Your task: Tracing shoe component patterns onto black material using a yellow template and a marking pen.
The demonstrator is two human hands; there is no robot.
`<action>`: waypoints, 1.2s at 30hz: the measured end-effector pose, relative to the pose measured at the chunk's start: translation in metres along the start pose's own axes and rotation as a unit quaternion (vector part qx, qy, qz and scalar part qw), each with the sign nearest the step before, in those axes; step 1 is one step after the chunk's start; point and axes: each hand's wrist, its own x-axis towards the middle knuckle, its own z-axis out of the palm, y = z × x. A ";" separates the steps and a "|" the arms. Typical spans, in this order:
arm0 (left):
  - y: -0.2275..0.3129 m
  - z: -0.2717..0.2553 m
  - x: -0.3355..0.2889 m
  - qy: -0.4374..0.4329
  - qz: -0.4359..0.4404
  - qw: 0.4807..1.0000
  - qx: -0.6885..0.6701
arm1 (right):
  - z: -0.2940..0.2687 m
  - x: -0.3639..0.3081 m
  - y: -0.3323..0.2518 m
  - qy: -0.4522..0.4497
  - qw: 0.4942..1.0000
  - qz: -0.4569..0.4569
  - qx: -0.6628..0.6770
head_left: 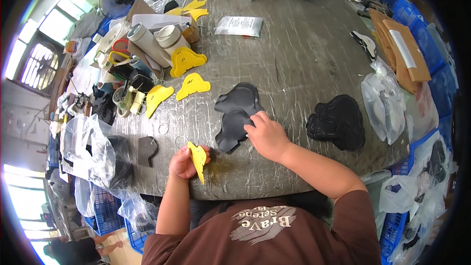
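Note:
My left hand point(184, 163) grips a yellow card template point(198, 160) near the table's front edge, held on edge. My right hand point(265, 135) rests with its fingertips on a black leather-like cut piece point(230, 130) lying flat on the grey table point(294, 59). A second black cut piece point(239, 99) lies just beyond it, touching it. To the right sits a stack of black cut pieces point(338, 121).
Three yellow templates point(185, 60) point(193, 86) point(157, 98) lie left of centre. Cylindrical flasks point(147, 44), scissors point(117, 56) and tape rolls crowd the left. A small dark piece point(146, 149), plastic bags point(385, 100), cardboard point(402, 49) and blue crates ring the table.

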 end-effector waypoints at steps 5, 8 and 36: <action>0.001 -0.006 0.000 0.025 -0.008 0.999 -0.035 | 0.004 0.003 0.011 0.093 0.996 -0.016 0.010; 0.002 -0.012 -0.003 -0.004 -0.020 0.999 -0.031 | -0.007 0.002 0.000 0.121 0.989 -0.059 -0.058; -0.061 0.104 0.011 0.108 0.160 0.555 0.810 | -0.005 -0.097 -0.063 0.098 0.988 0.119 0.003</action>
